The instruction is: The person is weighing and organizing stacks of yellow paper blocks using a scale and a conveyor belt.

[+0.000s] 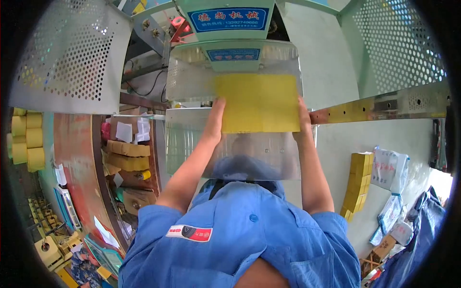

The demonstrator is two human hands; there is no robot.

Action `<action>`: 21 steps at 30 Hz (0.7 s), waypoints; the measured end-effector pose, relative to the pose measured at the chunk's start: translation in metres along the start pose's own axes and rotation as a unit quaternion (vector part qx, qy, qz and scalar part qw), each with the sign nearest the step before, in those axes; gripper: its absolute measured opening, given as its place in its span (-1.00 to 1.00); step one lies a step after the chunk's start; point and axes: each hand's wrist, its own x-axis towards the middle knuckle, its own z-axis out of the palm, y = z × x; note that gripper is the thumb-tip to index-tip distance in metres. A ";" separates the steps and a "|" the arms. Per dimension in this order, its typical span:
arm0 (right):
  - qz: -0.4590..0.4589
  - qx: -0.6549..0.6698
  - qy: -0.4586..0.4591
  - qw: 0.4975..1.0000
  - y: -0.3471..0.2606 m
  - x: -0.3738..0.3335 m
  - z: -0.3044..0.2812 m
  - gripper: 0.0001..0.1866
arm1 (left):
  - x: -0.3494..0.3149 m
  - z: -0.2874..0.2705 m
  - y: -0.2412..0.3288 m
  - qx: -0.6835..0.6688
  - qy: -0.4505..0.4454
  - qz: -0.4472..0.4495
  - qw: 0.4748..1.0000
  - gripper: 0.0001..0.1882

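Note:
Between my two hands is a flat yellow rectangular slab (258,103), perhaps stacked paper; its thickness does not show. My left hand (215,122) presses against its left edge, and my right hand (304,118) against its right edge. Most of the fingers of both hands are hidden behind the slab. Below it lies a shiny metal plate (192,139) with small screws, reflecting my upper body. Beyond, a second shiny panel (189,67) mirrors the blue sign (229,20) on the pale green machine.
Perforated metal guards (67,62) (403,43) flank the machine. A metal bar (379,106) extends rightward from near my right hand. Yellow stacks (357,185) stand on the floor at right, beside white bags (390,168). A shelf with brown bundles (127,156) is at left.

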 end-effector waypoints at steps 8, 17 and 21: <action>-0.113 0.098 -0.076 0.986 0.002 -0.004 0.005 -0.35 | 0.019 -0.001 0.022 0.061 -0.029 0.017 0.998 -0.30; -0.112 0.073 -0.095 0.986 0.005 -0.005 0.000 -0.28 | 0.001 0.015 0.008 -0.079 -0.015 0.024 0.997 -0.41; -0.147 0.051 -0.133 0.979 0.018 0.002 -0.007 -0.30 | 0.000 0.014 0.008 -0.038 -0.026 0.027 0.999 -0.45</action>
